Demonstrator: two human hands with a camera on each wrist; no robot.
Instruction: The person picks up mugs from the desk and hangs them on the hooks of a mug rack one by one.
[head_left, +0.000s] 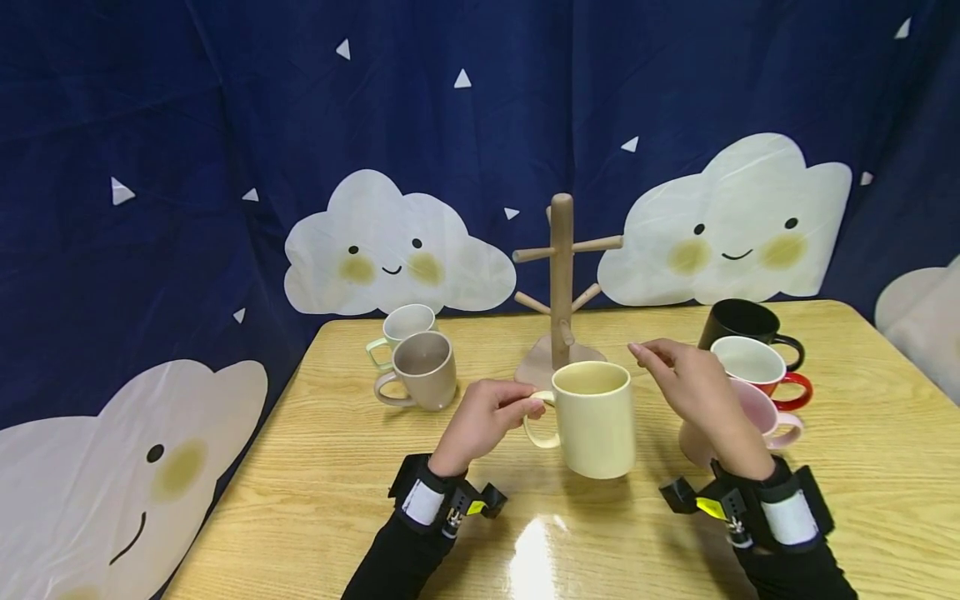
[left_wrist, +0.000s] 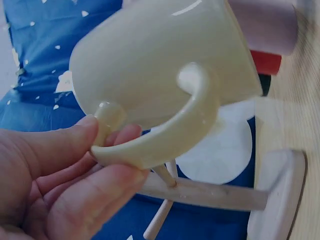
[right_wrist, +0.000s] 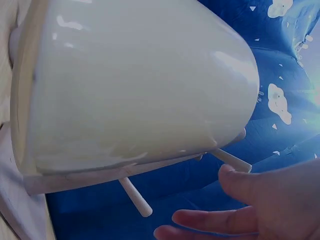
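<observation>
Your left hand [head_left: 483, 425] pinches the upper part of the handle [head_left: 549, 442] on a glossy, pale-yellow, cylindrical mug [head_left: 600, 433], which hangs upright just above the light wood-grain tabletop [head_left: 300, 500]. Your right hand [head_left: 697, 392] holds nothing: its fingers are loosely extended and the thumb stands apart from them, near the mug at its 2 to 3 o'clock but not touching.

The likeliest trouble is in that one-sided pinch. All the weight hangs off the handle, so a loosening thumb or slick glaze could let the mug swing, tilt or drop.

Taking the mug as the dial's centre, a pale wooden peg rack [head_left: 561, 283] stands close behind at 12 o'clock; moving the mug forward without lifting it could knock the rack's base or lower pegs.

Further out, a grey-beige mug [head_left: 425, 379] and a pale-green mug with a white inside [head_left: 405, 321] sit near 10 o'clock. Between 2 and 3 o'clock stand a black mug [head_left: 738, 321], a red mug with a white inside [head_left: 750, 362] and a pink mug [head_left: 757, 408]. Your right wrist partly covers the pink one, so a careless sideways sweep could tip it.
</observation>
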